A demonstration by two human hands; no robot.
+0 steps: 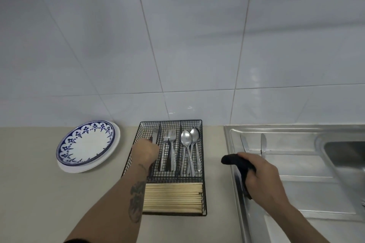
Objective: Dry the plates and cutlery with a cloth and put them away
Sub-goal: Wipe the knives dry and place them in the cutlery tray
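The knife [154,136] is in the left slot of the black wire basket [204,183], and the left hand [145,154] holds it by the handle. Only the blade tip shows past the hand. The knife is thin, hard metal. It looks light and will not bend. It may be slippery if it is a bit wet, so the handle is the safe place to hold, not the blade.

Next to it in the basket, two forks [170,150] lie in the middle slot and the spoons [190,150] lie in the right slot. A row of pale wooden chopsticks [173,197] fills the near part of the basket.

Two more knives [254,145] lie on the shiny metal sink [296,193] to the right. They probably need drying next. They lie flat, so a hand should pick each one up by its near end.

The right hand [260,175] is closed around a dark cloth [237,163]. The cloth is soft and bunched up.

On the left of the counter [39,193] sits a stack of plates [87,146]. The top one is white with blue flowers on the rim. Plates look heavy and can break, so two hands at the rim are best.
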